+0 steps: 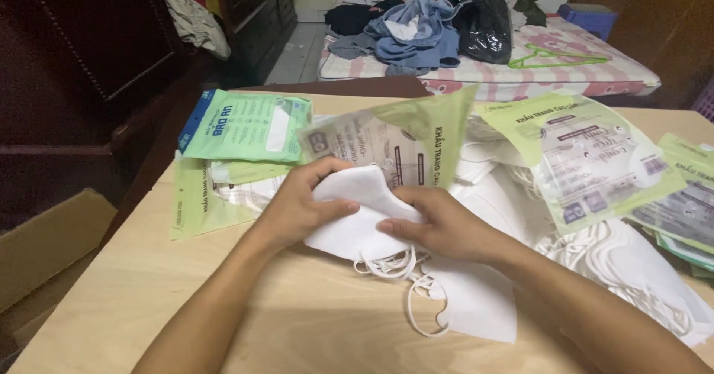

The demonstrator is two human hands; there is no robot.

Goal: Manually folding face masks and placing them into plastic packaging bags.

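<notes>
Seen from the head camera, the person's left hand [297,207] and right hand [439,225] meet over the middle of a pale wooden table [149,292], both closed on a small stack of folded white fabric face masks [357,210]. The left hand's fingers curl over the stack's upper left edge with the thumb pressed on its top face, while the right hand pinches the stack's right side, thumb on top and fingers underneath. White elastic ear loops [390,262] dangle from the stack toward the tabletop. Just below the right hand another flat white mask [476,300] lies on the table with its loop spread out beside it. Rising behind the hands, and tilted, is a clear plastic pouch with a light green printed header [394,140]; whether either hand touches it cannot be told. To the left lie more green-and-clear pouches [238,129], stacked and partly overlapping. To the right a loose heap of white masks [595,255] spreads across the table, with further green printed pouches [587,158] resting on it. Beyond the table is a mattress with a pink patterned sheet [565,69], carrying a pile of blue and dark clothes [409,32], a black plastic bag [487,24] and a green hanger [558,56]. A brown cardboard sheet [44,247] sits at the lower left.
</notes>
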